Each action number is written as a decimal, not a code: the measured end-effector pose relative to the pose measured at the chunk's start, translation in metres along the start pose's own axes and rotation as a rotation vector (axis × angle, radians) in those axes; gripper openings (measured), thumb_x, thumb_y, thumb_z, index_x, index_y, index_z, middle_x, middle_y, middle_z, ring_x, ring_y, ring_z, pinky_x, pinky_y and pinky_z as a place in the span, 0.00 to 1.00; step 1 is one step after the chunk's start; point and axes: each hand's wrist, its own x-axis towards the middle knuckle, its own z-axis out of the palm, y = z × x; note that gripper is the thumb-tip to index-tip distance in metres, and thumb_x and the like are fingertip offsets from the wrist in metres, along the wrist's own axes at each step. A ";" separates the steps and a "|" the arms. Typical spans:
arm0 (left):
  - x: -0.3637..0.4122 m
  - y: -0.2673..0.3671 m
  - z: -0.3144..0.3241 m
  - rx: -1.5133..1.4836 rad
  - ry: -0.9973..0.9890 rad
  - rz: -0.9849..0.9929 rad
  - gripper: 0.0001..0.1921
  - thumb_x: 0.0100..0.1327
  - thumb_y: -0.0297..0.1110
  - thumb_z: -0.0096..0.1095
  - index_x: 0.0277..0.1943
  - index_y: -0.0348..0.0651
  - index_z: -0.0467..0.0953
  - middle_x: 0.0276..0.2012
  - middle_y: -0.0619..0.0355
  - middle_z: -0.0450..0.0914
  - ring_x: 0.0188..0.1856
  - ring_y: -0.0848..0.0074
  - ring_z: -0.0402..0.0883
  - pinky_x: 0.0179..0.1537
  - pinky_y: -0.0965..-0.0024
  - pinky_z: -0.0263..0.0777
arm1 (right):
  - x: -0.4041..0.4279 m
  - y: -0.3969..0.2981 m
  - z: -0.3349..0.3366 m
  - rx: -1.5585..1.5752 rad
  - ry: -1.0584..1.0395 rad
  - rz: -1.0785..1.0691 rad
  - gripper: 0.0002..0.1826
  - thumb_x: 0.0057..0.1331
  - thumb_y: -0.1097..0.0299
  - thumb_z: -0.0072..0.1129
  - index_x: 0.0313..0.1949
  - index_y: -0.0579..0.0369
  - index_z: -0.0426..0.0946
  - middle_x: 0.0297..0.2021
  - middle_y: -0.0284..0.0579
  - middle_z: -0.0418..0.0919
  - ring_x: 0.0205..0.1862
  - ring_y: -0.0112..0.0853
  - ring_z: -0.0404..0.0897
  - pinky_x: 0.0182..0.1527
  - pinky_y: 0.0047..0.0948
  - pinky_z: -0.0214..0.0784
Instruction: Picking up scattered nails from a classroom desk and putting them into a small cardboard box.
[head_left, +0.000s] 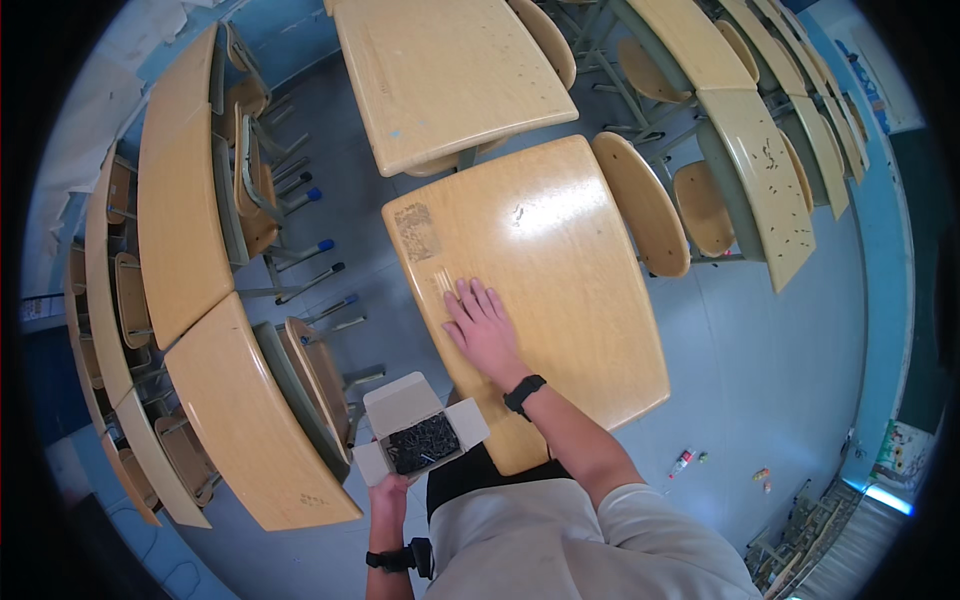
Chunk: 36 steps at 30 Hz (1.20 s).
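My left hand (390, 491) holds an open cardboard box (405, 397) from below, beside the near left side of a wooden school desk (555, 300). Its flaps stand spread, and many small black screws or similar pieces (424, 444) lie inside. My right hand (484, 330) rests palm down on the desktop near its left edge, with the fingers apart. A worn brown patch (418, 231) marks the far left corner of this desk, and a small dark mark or piece (517, 215) shows farther right. Both wrists wear black bands.
Another desk (457, 75) stands beyond, and a chair (643, 204) is at the right side. Rows of desks (255, 420) with chairs line the left. Small dark pieces (769, 154) lie scattered on a desk at right. A plastic bottle (681, 463) lies on the floor.
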 end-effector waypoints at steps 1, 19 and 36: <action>-0.002 0.006 0.013 -0.014 -0.023 0.003 0.38 0.46 0.20 0.51 0.67 0.39 0.63 0.58 0.53 0.74 0.58 0.62 0.77 0.55 0.49 0.77 | -0.006 0.008 0.003 -0.005 0.000 0.001 0.27 0.69 0.55 0.55 0.64 0.54 0.69 0.67 0.51 0.67 0.70 0.46 0.62 0.72 0.48 0.50; -0.024 -0.046 0.016 -0.034 -0.028 0.047 0.21 0.51 0.22 0.53 0.51 0.30 0.75 0.50 0.51 0.80 0.53 0.63 0.80 0.59 0.45 0.73 | -0.093 0.068 -0.050 0.071 -0.214 -0.426 0.27 0.66 0.59 0.60 0.62 0.56 0.70 0.67 0.50 0.65 0.70 0.45 0.62 0.69 0.45 0.57; -0.058 -0.027 0.057 -0.103 -0.103 0.044 0.39 0.50 0.18 0.51 0.71 0.41 0.61 0.58 0.51 0.76 0.54 0.63 0.80 0.53 0.52 0.79 | -0.103 0.048 -0.068 -0.085 -0.256 -0.337 0.23 0.60 0.72 0.55 0.56 0.63 0.73 0.60 0.52 0.70 0.59 0.45 0.70 0.59 0.40 0.67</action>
